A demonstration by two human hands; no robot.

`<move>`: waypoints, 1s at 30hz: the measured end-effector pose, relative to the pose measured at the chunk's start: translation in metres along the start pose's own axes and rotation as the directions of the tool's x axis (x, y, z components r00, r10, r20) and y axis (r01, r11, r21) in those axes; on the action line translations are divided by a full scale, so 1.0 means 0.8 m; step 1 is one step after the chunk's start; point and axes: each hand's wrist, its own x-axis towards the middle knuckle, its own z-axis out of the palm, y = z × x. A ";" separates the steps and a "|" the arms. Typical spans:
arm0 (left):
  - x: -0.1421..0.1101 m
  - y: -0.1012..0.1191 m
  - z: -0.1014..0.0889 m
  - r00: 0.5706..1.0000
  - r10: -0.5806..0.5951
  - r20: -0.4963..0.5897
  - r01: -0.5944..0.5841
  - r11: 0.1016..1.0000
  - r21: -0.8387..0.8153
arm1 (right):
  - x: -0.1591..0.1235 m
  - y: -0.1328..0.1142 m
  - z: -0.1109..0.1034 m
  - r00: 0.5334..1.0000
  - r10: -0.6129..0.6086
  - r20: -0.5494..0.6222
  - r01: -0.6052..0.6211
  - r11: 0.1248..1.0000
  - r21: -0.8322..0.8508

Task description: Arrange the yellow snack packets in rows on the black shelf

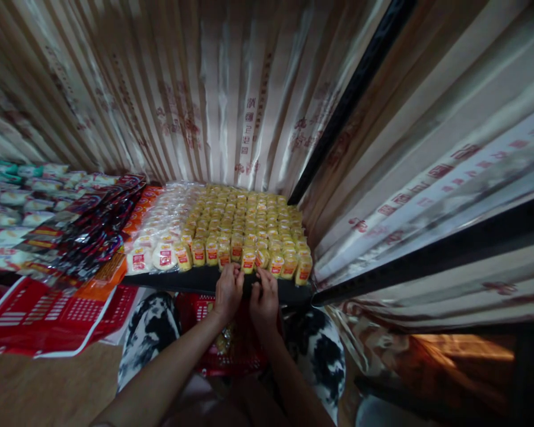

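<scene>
Rows of small yellow snack packets [249, 222] with red labels stand packed together on a black shelf [196, 279]. At their front edge, one yellow snack packet [248, 261] sits between my two hands. My left hand [228, 293] has its fingers curled together at that packet's lower left edge. On the other side my right hand [264, 299], also closed, meets its lower right edge. The fingertips partly hide the contact. Below my forearms, a red basket [204, 363] between my knees has several yellow packets inside.
White round packets [164, 256] with red labels adjoin the yellow rows on the left. Beyond them lie dark packets [84, 231] and an orange package [100, 279]. A red basket [40, 314] stands at lower left. Printed curtains [231, 89] and a black post [351, 89] border the shelf.
</scene>
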 end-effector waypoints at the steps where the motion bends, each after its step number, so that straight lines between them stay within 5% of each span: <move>1: -0.001 -0.001 -0.001 1.000 0.020 0.000 -0.020 1.000 -0.003 | 0.002 0.000 -0.002 1.000 0.010 0.004 -0.010 1.000 -0.016; 13: 0.006 -0.008 0.009 0.989 0.147 -0.028 -0.149 0.985 -0.088 | 0.011 0.010 0.003 0.999 0.037 0.036 -0.032 0.993 -0.116; 30: 0.001 -0.002 0.004 0.987 0.159 0.001 -0.158 0.985 -0.072 | 0.011 0.007 -0.023 0.994 0.021 0.111 -0.040 0.984 0.174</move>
